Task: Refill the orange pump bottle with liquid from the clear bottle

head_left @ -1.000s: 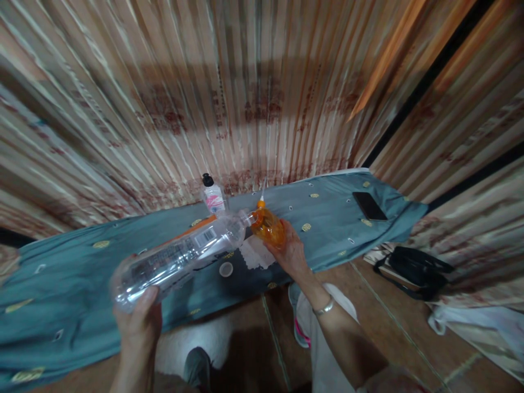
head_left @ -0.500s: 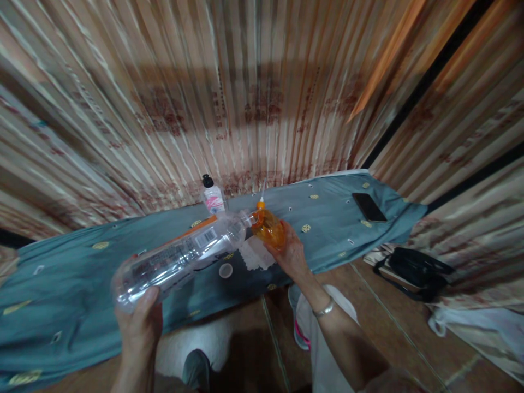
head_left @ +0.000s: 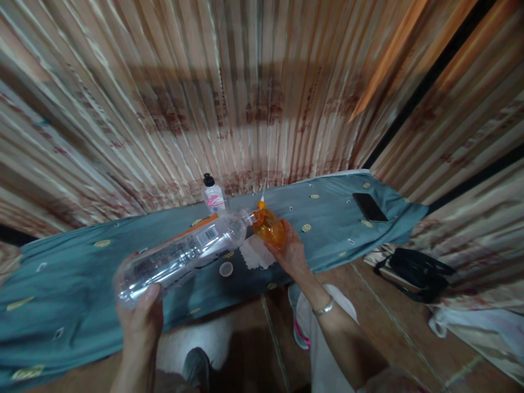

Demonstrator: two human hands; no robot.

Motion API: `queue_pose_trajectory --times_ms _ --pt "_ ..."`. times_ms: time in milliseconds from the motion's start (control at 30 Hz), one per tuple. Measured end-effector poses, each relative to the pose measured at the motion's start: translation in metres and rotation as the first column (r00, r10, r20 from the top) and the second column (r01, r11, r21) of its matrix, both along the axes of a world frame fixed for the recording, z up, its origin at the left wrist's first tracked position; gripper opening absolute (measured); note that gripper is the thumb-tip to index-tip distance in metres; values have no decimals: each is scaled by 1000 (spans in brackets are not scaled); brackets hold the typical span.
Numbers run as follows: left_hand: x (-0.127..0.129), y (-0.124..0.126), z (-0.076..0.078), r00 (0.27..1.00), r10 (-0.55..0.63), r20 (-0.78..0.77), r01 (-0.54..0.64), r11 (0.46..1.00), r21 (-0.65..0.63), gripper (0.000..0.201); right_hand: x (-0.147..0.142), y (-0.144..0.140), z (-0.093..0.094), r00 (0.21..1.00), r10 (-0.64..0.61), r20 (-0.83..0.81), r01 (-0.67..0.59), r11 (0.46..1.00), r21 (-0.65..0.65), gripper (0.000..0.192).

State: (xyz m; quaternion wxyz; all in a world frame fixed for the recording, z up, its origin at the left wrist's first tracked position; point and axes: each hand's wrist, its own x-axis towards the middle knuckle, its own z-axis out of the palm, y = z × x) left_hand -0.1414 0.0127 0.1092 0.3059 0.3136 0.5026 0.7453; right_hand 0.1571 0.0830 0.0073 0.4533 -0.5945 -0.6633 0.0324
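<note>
My left hand (head_left: pixel 141 322) grips the base of a large clear plastic bottle (head_left: pixel 184 254), tipped almost level with its neck pointing right. The neck meets the top of a small orange bottle (head_left: pixel 269 228), which my right hand (head_left: pixel 291 252) holds from the side above a teal cloth (head_left: pixel 73 267). A silver bracelet circles my right wrist. Under the bottles a white paper napkin (head_left: pixel 254 255) and a small white cap (head_left: pixel 225 268) lie on the cloth.
A small clear bottle with a black cap and pink label (head_left: pixel 213 195) stands at the cloth's far edge by the curtain. A black phone (head_left: pixel 369 207) lies at the cloth's right end. A black bag (head_left: pixel 417 270) and white plastic bag (head_left: pixel 478 327) sit on the floor at right.
</note>
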Motion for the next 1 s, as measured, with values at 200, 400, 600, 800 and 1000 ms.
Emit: queue_pose_trajectory --times_ms 200,400,600,800,1000 --pt "-3 0 -3 999 -15 -40 14 1000 -6 74 0 1 -1 1000 1 3 -1 1000 6 76" --pt "-4 0 -4 996 10 -91 -12 1000 -26 70 -1 1 -2 1000 3 -7 -3 1000 22 75" --pt "-1 -2 1 994 -15 -105 13 1000 -21 69 0 2 -5 1000 4 0 -4 1000 22 77" --pt "1 -1 1 996 -18 -92 17 1000 -10 68 0 2 -5 1000 -8 7 8 1000 11 76" --pt "3 -1 5 998 8 -62 -9 1000 -29 76 0 2 -3 1000 4 4 -4 1000 -5 76"
